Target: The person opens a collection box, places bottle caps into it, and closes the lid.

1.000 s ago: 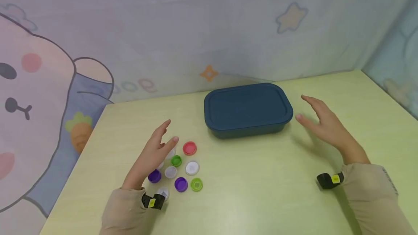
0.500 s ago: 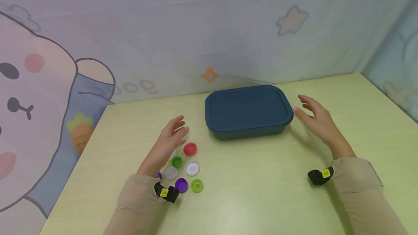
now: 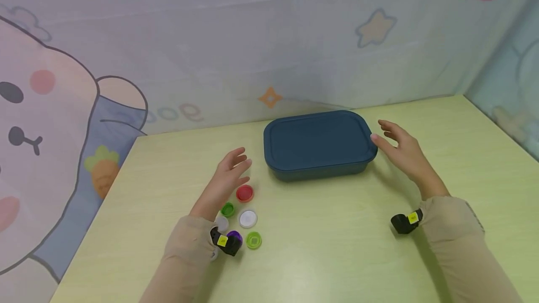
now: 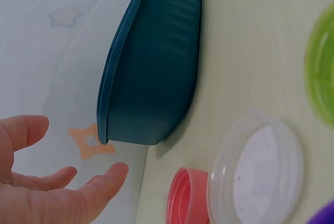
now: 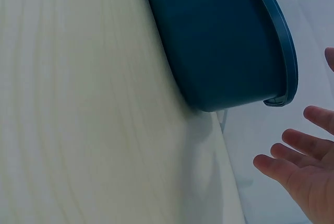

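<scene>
A dark blue lidded rectangular box point(image 3: 320, 141) stands towards the back of the table. To its left, my left hand point(image 3: 223, 181) hovers above the table with loosely bent fingers and nothing in them; the left wrist view shows its fingers point(image 4: 104, 185) apart from the box's end. On the other side, my right hand point(image 3: 402, 153) is close to the box's right end, its thumb overlapping the lid corner in the head view. In the right wrist view the fingers point(image 5: 308, 143) stand spread, a gap showing between them and the box point(image 5: 224, 41).
Several small round lids or tubs lie at the left: a red one point(image 3: 244, 193), a dark green one point(image 3: 228, 209), a white one point(image 3: 248, 219) and a light green one point(image 3: 254, 240). The left forearm partly hides others. A printed cloth point(image 3: 236, 50) hangs behind the table.
My left hand has moved right and slightly forward, towards the box. The right hand has moved left, closer to the box's right end. The box stays where it was.
</scene>
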`<state>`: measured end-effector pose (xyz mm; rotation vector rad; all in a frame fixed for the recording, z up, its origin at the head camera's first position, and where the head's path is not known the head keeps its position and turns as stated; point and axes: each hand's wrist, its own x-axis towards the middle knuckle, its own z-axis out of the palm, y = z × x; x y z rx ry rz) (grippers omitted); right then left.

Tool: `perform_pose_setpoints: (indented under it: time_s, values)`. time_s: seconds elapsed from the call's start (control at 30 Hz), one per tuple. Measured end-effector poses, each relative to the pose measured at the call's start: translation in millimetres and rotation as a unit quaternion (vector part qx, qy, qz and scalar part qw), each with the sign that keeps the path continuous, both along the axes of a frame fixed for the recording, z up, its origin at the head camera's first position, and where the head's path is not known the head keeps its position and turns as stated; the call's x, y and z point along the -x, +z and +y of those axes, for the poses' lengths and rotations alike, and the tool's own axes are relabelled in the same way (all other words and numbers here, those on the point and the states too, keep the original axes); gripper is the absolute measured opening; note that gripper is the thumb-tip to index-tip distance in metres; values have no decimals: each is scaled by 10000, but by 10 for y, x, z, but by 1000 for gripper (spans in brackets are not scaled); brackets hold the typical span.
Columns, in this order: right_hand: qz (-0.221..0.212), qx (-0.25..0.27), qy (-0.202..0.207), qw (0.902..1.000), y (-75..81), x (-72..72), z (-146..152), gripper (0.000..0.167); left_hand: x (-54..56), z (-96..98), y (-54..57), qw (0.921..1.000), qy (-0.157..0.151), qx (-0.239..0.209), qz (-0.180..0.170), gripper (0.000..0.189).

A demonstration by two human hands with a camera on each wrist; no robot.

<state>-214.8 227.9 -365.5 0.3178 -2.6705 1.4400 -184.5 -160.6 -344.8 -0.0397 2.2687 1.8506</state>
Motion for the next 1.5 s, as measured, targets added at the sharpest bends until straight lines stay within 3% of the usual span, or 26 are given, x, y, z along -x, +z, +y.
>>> perform_pose_setpoints:
  time_s: [0.5, 0.9, 1.17, 1.5]
  values:
    - [-101, 141, -148, 9997, -21, 110, -48, 64, 92, 155, -44, 9978, 165, -646, -29, 54]
    - [-257, 661, -129, 9974, -94, 191, -135, 63, 210, 312, -118, 9884, 440, -1436, -223, 56]
    - [-319, 687, -153, 9970, -134, 235, -165, 61, 252, 413, -163, 9855, 702, -1509, -330, 54]
    - [-403, 754, -163, 9962, -199, 268, -168, 59, 288, 545, -184, 9850, 656, -1558, -355, 55]
